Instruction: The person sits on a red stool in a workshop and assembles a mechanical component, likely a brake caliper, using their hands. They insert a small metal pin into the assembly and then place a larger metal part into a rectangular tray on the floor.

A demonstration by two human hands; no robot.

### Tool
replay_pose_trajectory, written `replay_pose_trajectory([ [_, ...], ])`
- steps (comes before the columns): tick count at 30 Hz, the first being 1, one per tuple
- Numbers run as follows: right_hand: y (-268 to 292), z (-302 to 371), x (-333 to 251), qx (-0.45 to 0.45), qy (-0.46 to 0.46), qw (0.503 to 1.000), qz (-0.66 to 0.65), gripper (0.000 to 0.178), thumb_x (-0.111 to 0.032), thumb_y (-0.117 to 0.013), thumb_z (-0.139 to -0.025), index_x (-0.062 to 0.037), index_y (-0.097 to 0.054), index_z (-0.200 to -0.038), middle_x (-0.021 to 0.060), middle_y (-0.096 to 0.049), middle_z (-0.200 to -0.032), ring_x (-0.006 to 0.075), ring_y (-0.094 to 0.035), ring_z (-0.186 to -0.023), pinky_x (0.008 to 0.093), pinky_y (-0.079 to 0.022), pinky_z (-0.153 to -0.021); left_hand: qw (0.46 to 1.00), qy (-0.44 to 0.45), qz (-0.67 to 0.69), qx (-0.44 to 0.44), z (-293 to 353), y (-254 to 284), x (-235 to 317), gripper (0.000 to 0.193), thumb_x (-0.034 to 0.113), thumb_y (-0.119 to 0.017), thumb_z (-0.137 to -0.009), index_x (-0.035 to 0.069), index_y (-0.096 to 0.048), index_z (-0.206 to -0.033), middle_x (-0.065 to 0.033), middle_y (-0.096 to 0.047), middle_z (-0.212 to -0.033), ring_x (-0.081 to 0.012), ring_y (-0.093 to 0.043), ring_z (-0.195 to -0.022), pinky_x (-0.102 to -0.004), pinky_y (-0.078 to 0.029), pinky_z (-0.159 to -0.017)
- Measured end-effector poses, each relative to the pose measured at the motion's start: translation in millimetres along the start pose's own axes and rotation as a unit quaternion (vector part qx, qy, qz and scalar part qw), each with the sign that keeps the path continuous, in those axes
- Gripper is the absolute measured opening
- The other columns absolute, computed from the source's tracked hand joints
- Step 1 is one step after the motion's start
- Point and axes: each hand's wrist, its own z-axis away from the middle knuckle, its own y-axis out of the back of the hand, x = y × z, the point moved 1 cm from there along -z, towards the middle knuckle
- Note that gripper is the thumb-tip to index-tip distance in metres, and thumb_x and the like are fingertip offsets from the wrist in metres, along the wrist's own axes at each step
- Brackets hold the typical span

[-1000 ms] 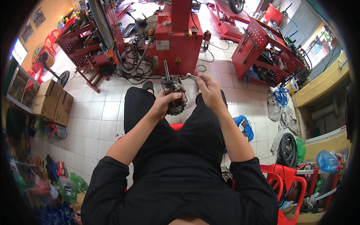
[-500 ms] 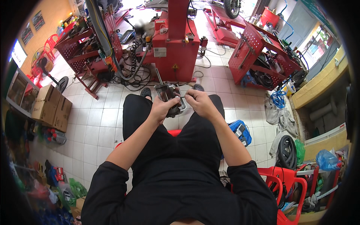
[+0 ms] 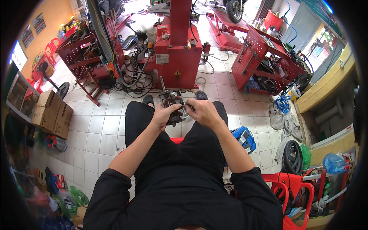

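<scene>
Between my knees I hold up a dark metal mechanical part [image 3: 167, 99] with a thin rod sticking up from it and a lighter metal loop at its right side. My left hand [image 3: 163, 114] is wrapped around the part from the left, the thumb lying across its middle. On the right side, my right hand [image 3: 204, 112] is closed in a pinch against the part. Whatever sits between those fingertips is hidden by the hand.
Ahead stands a red machine [image 3: 178, 63] with hoses and cables at its foot. Red tool carts [image 3: 258, 63] flank it. A blue case [image 3: 244, 139] lies beside my right leg. Cardboard boxes [image 3: 51, 113] are at left, a red plastic chair [image 3: 281, 177] at lower right.
My right hand has turned and its fingers have come closer to the part. A thin dark rod seen at its fingertips earlier is now hidden. The part sits slightly lower in view.
</scene>
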Motion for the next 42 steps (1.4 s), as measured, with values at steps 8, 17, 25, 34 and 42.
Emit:
replay_pose_trajectory([
  [8,-2.6,0.6,-5.8,0.027,-0.022,0.998,-0.060,0.017,-0.019,-0.059,-0.083,-0.0044,-0.059,-0.091,0.0130,-0.058,-0.060,0.0282,-0.059,-0.056,0.0383,-0.043,-0.053,0.997,0.008,0.078,-0.001,0.8,-1.0,-0.9,0.028,0.009,-0.061,-0.083,0.004,-0.059,-0.110,-0.0077,-0.064,-0.096,-0.0165,-0.063,-0.083,-0.0319,-0.055,-0.073],
  [17,-43.5,1.2,1.5,0.085,-0.096,0.918,-0.374,0.010,-0.007,-0.053,-0.091,-0.0046,-0.056,-0.100,-0.0056,-0.044,-0.058,0.0034,-0.040,-0.051,0.0205,-0.035,-0.047,0.994,0.013,0.105,0.003,3.6,-8.9,-0.4,0.022,0.014,-0.057,-0.088,0.004,-0.060,-0.106,-0.0091,-0.064,-0.096,-0.0174,-0.064,-0.082,-0.0320,-0.055,-0.073],
  [25,-37.4,4.2,16.7,0.034,-0.286,0.690,-0.664,0.014,-0.019,-0.041,-0.094,-0.0112,-0.045,-0.084,-0.0063,-0.030,-0.056,0.0035,-0.026,-0.043,0.0201,-0.020,-0.038,0.991,0.085,0.094,0.030,-2.8,-1.0,-7.9,0.046,0.046,-0.036,-0.089,0.008,-0.058,-0.102,-0.0085,-0.063,-0.083,-0.0205,-0.063,-0.072,-0.0350,-0.053,-0.068],
  [34,-27.6,-1.4,9.9,-0.012,-0.330,0.766,-0.552,0.020,-0.022,-0.044,-0.095,-0.0058,-0.056,-0.092,-0.0081,-0.031,-0.057,0.0020,-0.025,-0.043,0.0192,-0.020,-0.039,0.998,0.041,-0.004,0.057,-13.7,9.7,-19.2,0.039,0.038,-0.034,-0.096,0.006,-0.051,-0.109,-0.0101,-0.063,-0.091,-0.0201,-0.063,-0.078,-0.0325,-0.053,-0.069],
  [42,-32.4,-2.2,5.5,0.060,-0.320,0.772,-0.546,0.007,-0.012,-0.044,-0.091,-0.0055,-0.047,-0.093,-0.0061,-0.036,-0.063,0.0025,-0.029,-0.045,0.0192,-0.021,-0.039,0.993,-0.018,-0.032,0.111,-19.9,15.0,-22.0,0.035,0.035,-0.046,-0.095,0.005,-0.036,-0.110,-0.0110,-0.062,-0.092,-0.0194,-0.064,-0.071,-0.0314,-0.055,-0.059],
])
